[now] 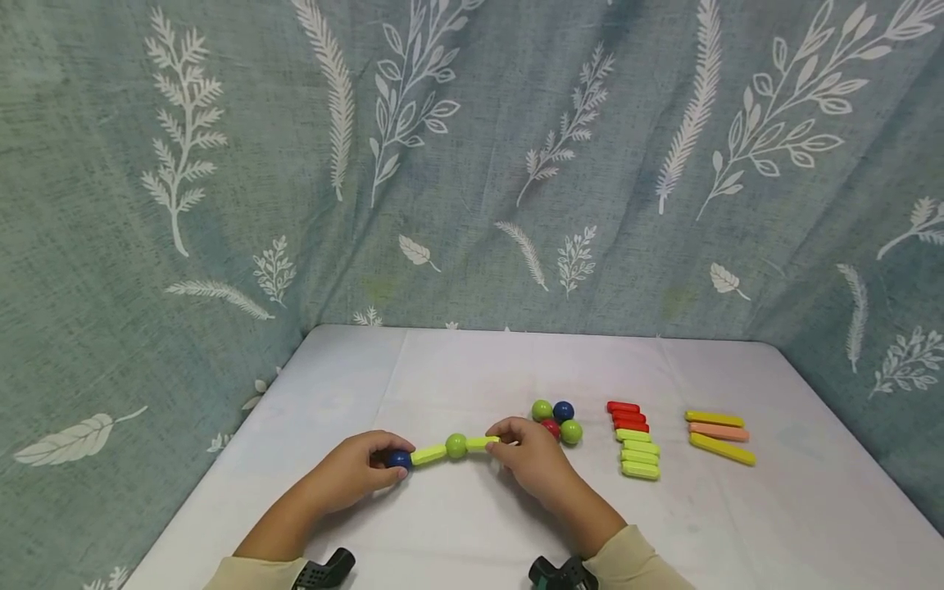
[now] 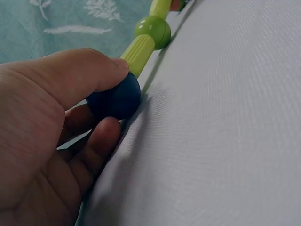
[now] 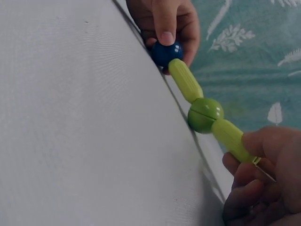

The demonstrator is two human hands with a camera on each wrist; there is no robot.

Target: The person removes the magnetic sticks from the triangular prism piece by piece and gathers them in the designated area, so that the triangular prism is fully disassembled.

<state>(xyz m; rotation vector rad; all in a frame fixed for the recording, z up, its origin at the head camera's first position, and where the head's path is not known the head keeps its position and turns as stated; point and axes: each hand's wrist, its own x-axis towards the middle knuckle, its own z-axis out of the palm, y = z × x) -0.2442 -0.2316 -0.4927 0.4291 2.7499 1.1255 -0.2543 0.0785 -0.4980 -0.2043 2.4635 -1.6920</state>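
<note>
A chain of toy pieces lies between the two hands: a dark blue ball, a yellow-green stick, a green ball and a second yellow-green stick, joined end to end. My left hand grips the blue ball between thumb and fingers, as the left wrist view also shows. At the other end, the right hand pinches the free end of the second stick with thumb and fingers. In the right wrist view the chain bends slightly at the green ball.
Beyond the right hand sit loose balls: green, blue, red and another green. Further right are short red sticks, short yellow-green sticks, and longer yellow and orange sticks. White cloth covers the table.
</note>
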